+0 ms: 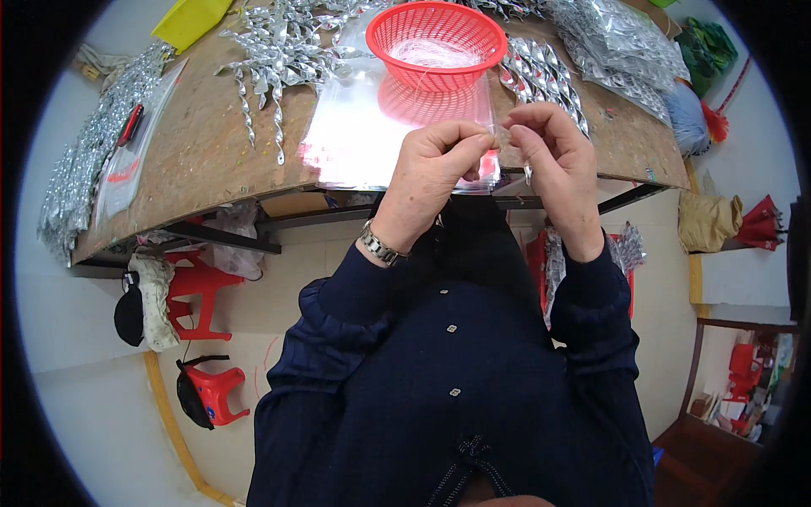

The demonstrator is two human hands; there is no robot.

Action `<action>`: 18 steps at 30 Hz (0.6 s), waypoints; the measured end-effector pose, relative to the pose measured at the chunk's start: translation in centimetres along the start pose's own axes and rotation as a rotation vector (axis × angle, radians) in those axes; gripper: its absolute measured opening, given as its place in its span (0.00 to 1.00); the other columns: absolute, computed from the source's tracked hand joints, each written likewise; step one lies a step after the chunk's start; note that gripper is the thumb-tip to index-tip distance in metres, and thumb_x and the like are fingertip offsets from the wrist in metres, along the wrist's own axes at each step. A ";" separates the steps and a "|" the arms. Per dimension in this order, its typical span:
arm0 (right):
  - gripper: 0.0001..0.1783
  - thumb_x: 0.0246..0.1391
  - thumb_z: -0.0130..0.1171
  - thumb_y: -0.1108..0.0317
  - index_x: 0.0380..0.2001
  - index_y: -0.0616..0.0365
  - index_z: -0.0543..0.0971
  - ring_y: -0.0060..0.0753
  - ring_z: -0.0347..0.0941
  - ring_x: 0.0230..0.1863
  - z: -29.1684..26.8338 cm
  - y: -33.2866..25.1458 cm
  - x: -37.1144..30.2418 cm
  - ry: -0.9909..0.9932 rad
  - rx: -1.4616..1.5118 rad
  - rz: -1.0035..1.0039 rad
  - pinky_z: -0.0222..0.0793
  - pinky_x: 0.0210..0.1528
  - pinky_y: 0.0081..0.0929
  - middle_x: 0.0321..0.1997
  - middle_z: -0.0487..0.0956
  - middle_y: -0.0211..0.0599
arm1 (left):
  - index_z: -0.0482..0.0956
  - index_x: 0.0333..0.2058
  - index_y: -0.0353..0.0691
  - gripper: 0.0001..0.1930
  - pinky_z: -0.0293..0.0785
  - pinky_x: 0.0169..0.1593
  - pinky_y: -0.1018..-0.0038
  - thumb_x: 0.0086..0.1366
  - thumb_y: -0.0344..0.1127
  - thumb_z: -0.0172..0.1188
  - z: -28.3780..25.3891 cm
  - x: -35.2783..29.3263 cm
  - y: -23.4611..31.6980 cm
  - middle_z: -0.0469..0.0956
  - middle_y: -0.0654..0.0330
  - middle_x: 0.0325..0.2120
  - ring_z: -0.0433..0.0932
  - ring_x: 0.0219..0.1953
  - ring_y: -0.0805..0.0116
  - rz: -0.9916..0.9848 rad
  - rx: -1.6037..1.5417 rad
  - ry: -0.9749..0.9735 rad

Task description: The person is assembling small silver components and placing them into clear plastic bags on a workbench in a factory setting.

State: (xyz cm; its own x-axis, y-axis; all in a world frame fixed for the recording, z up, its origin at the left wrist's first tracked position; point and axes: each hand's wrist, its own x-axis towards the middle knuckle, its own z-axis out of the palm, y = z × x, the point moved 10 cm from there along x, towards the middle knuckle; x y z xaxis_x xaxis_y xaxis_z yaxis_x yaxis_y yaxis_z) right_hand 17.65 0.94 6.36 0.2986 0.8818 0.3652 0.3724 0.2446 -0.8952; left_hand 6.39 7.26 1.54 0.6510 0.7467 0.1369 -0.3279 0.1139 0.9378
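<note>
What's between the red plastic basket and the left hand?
Head view: glossy plastic sheets, stacked on the table, their top reflecting the red plastic basket.

Illumination is bright and fairly even across the table [203, 160]. Glare saturates the bags [351, 139] to near white; their glossy surface mirrors the basket [448, 78] in red. The silver strips [279, 51] show small, hard highlights. The shirt [448, 359] renders dark, with reduced detail. The zone beneath the table is dimmer. Fisheye distortion bends the table edge; black vignetting fills the corners. The left hand [439, 165] and right hand [553, 160] appear sharp; objects near the rim appear softer.
</note>
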 end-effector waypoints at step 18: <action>0.05 0.58 0.52 0.72 0.34 0.63 0.73 0.14 0.70 0.34 0.9 1.3 -0.5 -0.065 0.031 0.105 0.67 0.39 0.14 0.31 0.74 0.27 | 0.79 0.36 0.33 0.08 0.66 0.30 0.85 0.64 0.31 0.56 0.5 -0.3 0.2 0.75 0.67 0.23 0.70 0.24 0.81 0.059 0.067 0.013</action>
State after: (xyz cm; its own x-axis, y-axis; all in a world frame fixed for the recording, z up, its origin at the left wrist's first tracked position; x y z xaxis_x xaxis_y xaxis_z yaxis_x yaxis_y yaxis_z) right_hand 17.21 1.16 4.83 0.2763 0.9272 0.2528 0.3145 0.1613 -0.9354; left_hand 6.49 6.76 1.87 0.6230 0.7591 0.1888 -0.3185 0.0257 0.9476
